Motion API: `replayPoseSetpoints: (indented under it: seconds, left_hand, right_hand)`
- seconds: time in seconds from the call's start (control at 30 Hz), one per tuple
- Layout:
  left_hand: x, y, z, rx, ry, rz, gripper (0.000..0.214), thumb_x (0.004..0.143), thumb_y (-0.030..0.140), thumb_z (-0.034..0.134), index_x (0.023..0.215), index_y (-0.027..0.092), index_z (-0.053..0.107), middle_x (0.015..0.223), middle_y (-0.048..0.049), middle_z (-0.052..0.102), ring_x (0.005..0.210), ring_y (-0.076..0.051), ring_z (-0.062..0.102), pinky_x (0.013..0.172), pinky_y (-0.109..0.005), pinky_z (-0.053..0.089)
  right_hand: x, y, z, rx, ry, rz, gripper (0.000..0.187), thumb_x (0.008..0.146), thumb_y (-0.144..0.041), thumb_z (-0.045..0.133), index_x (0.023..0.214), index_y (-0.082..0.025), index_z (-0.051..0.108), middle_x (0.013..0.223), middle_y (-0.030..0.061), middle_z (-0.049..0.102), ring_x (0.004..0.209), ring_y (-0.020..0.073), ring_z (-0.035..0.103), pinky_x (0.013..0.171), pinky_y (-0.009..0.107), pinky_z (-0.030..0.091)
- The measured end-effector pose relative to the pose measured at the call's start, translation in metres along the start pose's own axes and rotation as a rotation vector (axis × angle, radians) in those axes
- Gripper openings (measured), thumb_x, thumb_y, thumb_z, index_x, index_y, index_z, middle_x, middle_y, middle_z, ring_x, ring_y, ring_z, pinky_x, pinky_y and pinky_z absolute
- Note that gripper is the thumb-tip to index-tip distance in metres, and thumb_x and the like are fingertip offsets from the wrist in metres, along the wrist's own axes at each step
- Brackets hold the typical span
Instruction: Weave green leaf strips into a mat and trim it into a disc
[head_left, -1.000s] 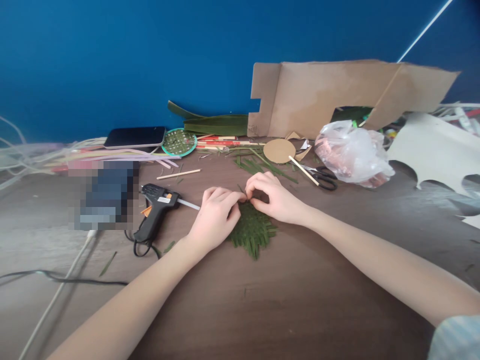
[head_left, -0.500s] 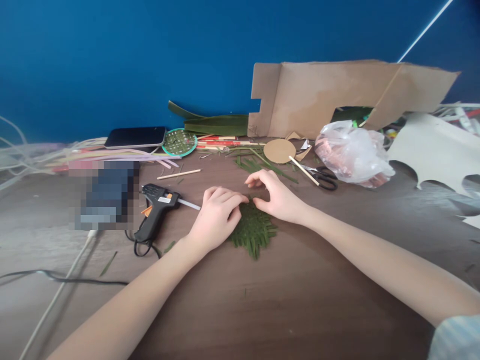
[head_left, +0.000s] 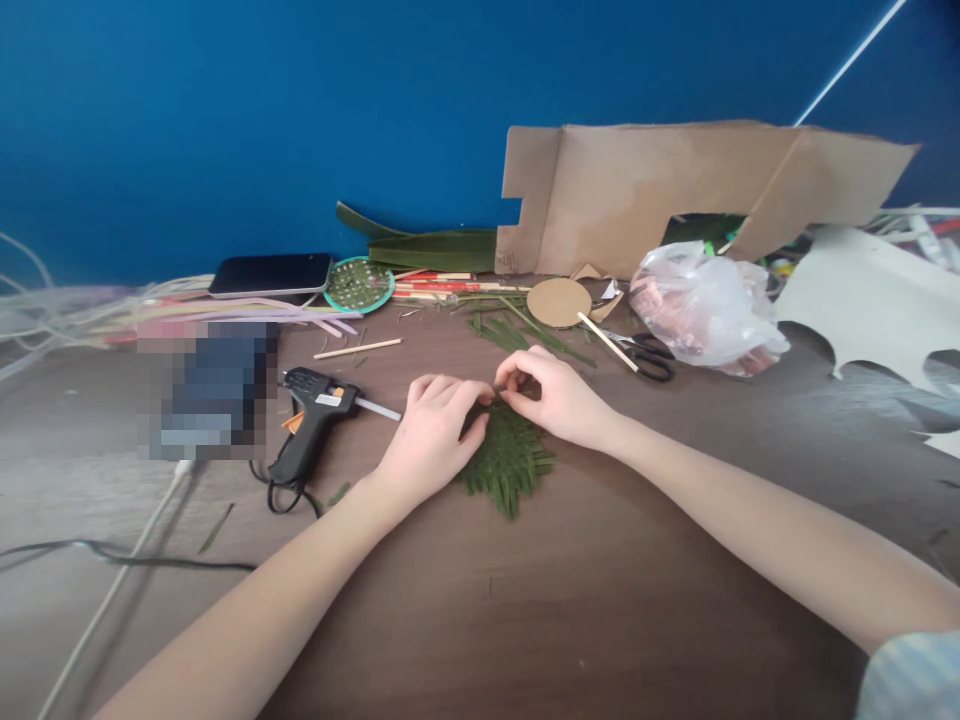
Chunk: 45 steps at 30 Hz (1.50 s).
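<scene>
A small mat woven from green leaf strips [head_left: 510, 462] lies on the brown table [head_left: 570, 590]. My left hand [head_left: 431, 435] rests on the mat's left side, fingers curled and pressing it down. My right hand [head_left: 551, 393] sits at the mat's far edge, thumb and fingers pinched on a thin green strip there. The fingertips of both hands nearly meet above the mat's top corner.
A black glue gun [head_left: 309, 420] with its cord lies left of my hands. Scissors [head_left: 643, 355], a cardboard disc [head_left: 559, 301], loose green strips [head_left: 517, 330], a wooden stick [head_left: 358, 348], a plastic bag [head_left: 705, 310], a phone [head_left: 270, 274] and cut cardboard [head_left: 675, 190] stand farther back.
My right hand lifted its fingers apart half a second ago, then closed again into a pinch at the mat's far edge. The left hand stayed put on the mat.
</scene>
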<state>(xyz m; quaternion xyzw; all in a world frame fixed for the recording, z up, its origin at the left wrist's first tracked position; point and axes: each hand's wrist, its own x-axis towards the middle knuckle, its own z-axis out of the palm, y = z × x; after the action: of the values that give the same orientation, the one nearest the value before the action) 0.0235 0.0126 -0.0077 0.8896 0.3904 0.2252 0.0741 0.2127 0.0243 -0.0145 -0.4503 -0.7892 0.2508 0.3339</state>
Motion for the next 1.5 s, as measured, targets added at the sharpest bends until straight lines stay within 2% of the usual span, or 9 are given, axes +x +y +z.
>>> replayPoseSetpoints:
  seconds: [0.23, 0.53, 0.67, 0.8, 0.93, 1.13, 1.3, 1.5]
  left_hand:
    - [-0.0026, -0.0017, 0.0024, 0.104, 0.034, 0.096, 0.012, 0.086, 0.023, 0.052, 0.094, 0.019, 0.06, 0.098, -0.0031, 0.066, 0.092, -0.02, 0.056, 0.086, -0.037, 0.035]
    - [-0.0017, -0.0009, 0.0021, 0.147, 0.063, 0.111, 0.015, 0.086, 0.024, 0.052, 0.095, 0.018, 0.062, 0.097, -0.0034, 0.068, 0.092, -0.021, 0.057, 0.086, -0.038, 0.036]
    - [-0.0017, -0.0003, 0.0022, 0.169, 0.079, 0.12, 0.015, 0.087, 0.023, 0.051, 0.093, 0.018, 0.063, 0.096, -0.0025, 0.069, 0.091, -0.02, 0.058, 0.086, -0.038, 0.036]
    - [-0.0015, 0.0009, 0.0011, 0.2, 0.105, 0.105, 0.013, 0.084, 0.018, 0.051, 0.089, 0.019, 0.063, 0.093, -0.0015, 0.069, 0.09, -0.02, 0.058, 0.086, -0.039, 0.036]
    - [-0.0014, 0.002, -0.0002, 0.219, 0.127, 0.091, 0.013, 0.081, 0.015, 0.051, 0.085, 0.019, 0.062, 0.088, -0.0007, 0.069, 0.09, -0.021, 0.058, 0.086, -0.039, 0.036]
    - [-0.0015, 0.0018, -0.0001, 0.203, 0.119, 0.091, 0.013, 0.081, 0.014, 0.051, 0.089, 0.019, 0.061, 0.093, -0.0015, 0.069, 0.092, -0.02, 0.058, 0.088, -0.038, 0.036]
    - [-0.0012, 0.0007, 0.0005, 0.162, 0.076, 0.15, 0.02, 0.084, 0.01, 0.045, 0.094, 0.02, 0.059, 0.099, -0.0019, 0.069, 0.099, -0.019, 0.057, 0.096, -0.04, 0.031]
    - [-0.0022, 0.0004, -0.0007, 0.149, 0.044, 0.168, 0.026, 0.084, 0.008, 0.044, 0.099, 0.022, 0.06, 0.101, -0.0008, 0.07, 0.101, -0.019, 0.058, 0.099, -0.043, 0.029]
  right_hand:
    - [-0.0003, -0.0005, -0.0007, -0.009, 0.009, 0.004, 0.014, 0.075, -0.008, 0.055, 0.081, -0.021, 0.053, 0.073, 0.0, 0.056, 0.08, 0.0162, 0.051, 0.071, 0.029, 0.043]
    - [-0.0004, -0.0011, -0.0004, 0.007, 0.023, 0.023, 0.012, 0.075, -0.01, 0.055, 0.079, -0.021, 0.053, 0.073, 0.0, 0.056, 0.079, 0.0163, 0.052, 0.071, 0.03, 0.044]
    - [-0.0011, -0.0031, -0.0016, 0.016, 0.078, 0.027, 0.009, 0.078, -0.013, 0.052, 0.082, -0.02, 0.053, 0.076, 0.0009, 0.056, 0.078, 0.016, 0.052, 0.071, 0.029, 0.042]
    - [-0.0008, -0.0063, -0.0023, -0.085, 0.154, 0.053, 0.009, 0.081, -0.015, 0.048, 0.073, -0.02, 0.049, 0.073, 0.0014, 0.053, 0.075, 0.0163, 0.048, 0.07, 0.03, 0.037]
    - [-0.0001, -0.0092, -0.0014, -0.25, 0.107, 0.136, 0.026, 0.084, -0.024, 0.047, 0.06, -0.02, 0.037, 0.063, 0.0004, 0.045, 0.068, 0.0163, 0.04, 0.066, 0.03, 0.032]
    - [-0.0005, -0.0091, -0.0019, -0.368, 0.065, 0.186, 0.031, 0.082, -0.025, 0.049, 0.058, -0.02, 0.031, 0.059, -0.0005, 0.042, 0.065, 0.0154, 0.037, 0.062, 0.028, 0.028]
    - [-0.0007, -0.0072, -0.0023, -0.342, 0.038, 0.157, 0.029, 0.081, -0.021, 0.051, 0.058, -0.02, 0.033, 0.06, -0.0007, 0.043, 0.066, 0.0154, 0.038, 0.063, 0.028, 0.03]
    - [-0.0009, -0.0082, -0.0022, -0.211, 0.109, 0.114, 0.029, 0.082, -0.024, 0.051, 0.058, -0.021, 0.035, 0.059, -0.0011, 0.041, 0.064, 0.0154, 0.04, 0.062, 0.029, 0.032]
